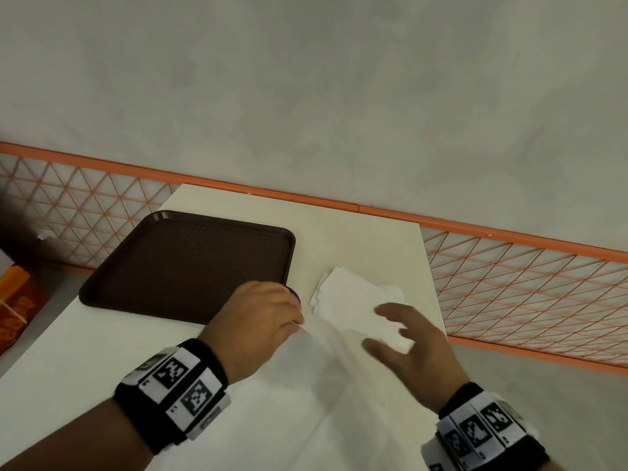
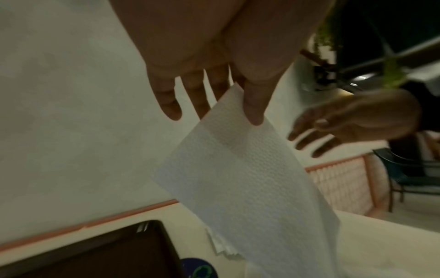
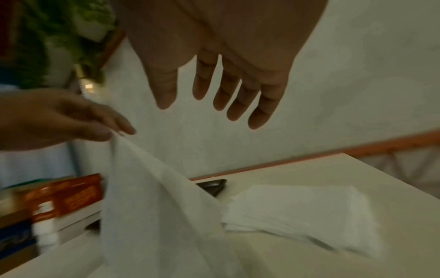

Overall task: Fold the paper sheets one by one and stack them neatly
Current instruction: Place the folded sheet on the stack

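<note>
My left hand pinches the top corner of a thin white paper sheet between thumb and forefinger and lifts it off the table; the embossed sheet hangs down from the thumb. My right hand hovers open with fingers spread, just right of the raised sheet and above a stack of folded white sheets. In the right wrist view the stack lies below the spread fingers, with the lifted sheet to its left.
A dark brown tray sits at the table's back left, with a small purple round object at its near right corner. An orange lattice fence runs behind and right of the white table. Orange boxes stand off the left edge.
</note>
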A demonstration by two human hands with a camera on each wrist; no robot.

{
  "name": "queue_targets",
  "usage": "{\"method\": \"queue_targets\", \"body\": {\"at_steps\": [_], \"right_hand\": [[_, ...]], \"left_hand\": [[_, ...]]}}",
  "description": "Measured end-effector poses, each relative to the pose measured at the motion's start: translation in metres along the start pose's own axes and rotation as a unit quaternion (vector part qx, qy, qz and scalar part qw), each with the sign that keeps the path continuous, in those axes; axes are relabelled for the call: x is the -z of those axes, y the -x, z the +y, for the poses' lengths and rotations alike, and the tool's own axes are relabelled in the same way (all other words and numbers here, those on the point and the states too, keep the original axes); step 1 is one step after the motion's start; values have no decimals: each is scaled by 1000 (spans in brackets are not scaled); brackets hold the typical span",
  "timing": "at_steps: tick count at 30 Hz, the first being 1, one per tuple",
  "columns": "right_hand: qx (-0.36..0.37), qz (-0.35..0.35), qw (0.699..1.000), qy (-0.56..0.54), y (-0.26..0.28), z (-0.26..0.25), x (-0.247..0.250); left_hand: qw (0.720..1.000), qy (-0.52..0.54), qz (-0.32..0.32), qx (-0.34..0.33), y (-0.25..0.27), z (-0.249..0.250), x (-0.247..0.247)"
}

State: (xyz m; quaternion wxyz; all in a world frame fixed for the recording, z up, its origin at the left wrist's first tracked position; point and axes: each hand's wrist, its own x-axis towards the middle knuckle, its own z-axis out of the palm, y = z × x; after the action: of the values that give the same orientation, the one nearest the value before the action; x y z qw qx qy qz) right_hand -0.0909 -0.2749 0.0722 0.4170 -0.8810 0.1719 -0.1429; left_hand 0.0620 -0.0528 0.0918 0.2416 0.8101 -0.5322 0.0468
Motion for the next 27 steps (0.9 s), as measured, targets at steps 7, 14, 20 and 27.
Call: {"method": "queue_targets", "body": {"at_steps": [7, 14, 20, 27], "right_hand": [[-11, -158, 986, 53, -6, -11, -27], [-93, -125, 972, -173, -6, 16, 5], [-207, -6, 926, -317, -24, 36, -9], [-308, 129, 912, -238, -88, 80, -2]], "left_hand": [[987, 132, -31, 82, -9, 5, -1], [886, 363, -39, 286, -6, -19, -1], [835, 370, 10, 407, -17, -24, -47], [897, 153, -261, 323, -13, -15, -105]]}}
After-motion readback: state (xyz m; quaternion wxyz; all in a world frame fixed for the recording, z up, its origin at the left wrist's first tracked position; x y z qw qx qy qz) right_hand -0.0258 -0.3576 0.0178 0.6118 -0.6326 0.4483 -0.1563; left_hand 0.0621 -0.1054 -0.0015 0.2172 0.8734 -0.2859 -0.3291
